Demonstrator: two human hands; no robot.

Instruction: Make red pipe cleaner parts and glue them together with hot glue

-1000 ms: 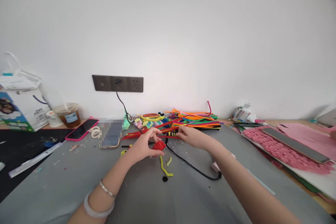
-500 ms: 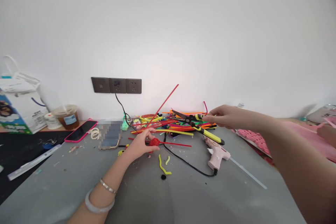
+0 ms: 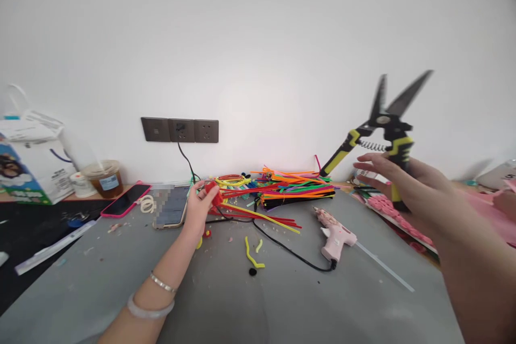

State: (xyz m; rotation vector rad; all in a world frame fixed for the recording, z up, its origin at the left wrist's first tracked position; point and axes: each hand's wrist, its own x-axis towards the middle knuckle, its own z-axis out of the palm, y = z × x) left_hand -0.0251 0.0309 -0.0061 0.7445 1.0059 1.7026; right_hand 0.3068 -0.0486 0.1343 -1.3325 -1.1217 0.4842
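Note:
My left hand (image 3: 196, 208) pinches a small red coil of pipe cleaner (image 3: 214, 193) between thumb and fingers, just in front of the pipe cleaner pile. Raised on the right, my right hand (image 3: 425, 191) grips one handle of black and yellow shears (image 3: 385, 121). Their blades point up and stand apart, and the spring between the handles shows. Several of its fingers stretch out towards the other handle. Under my left hand, red pipe cleaners (image 3: 278, 217) and a long yellow one (image 3: 282, 224) lie on the grey mat.
A pink glue gun (image 3: 335, 239) with a clear stick rests at right, its black cord crossing the mat. Colourful pipe cleaners (image 3: 302, 189) lie by the wall. Phones (image 3: 126, 201), a drink cup (image 3: 105, 180) and a box (image 3: 36, 161) stand left. Another person's hand (image 3: 506, 204) is far right.
My right hand has lifted the shears up and right, and they have swung upright with blades spread. My left hand has moved left and up with the red coil.

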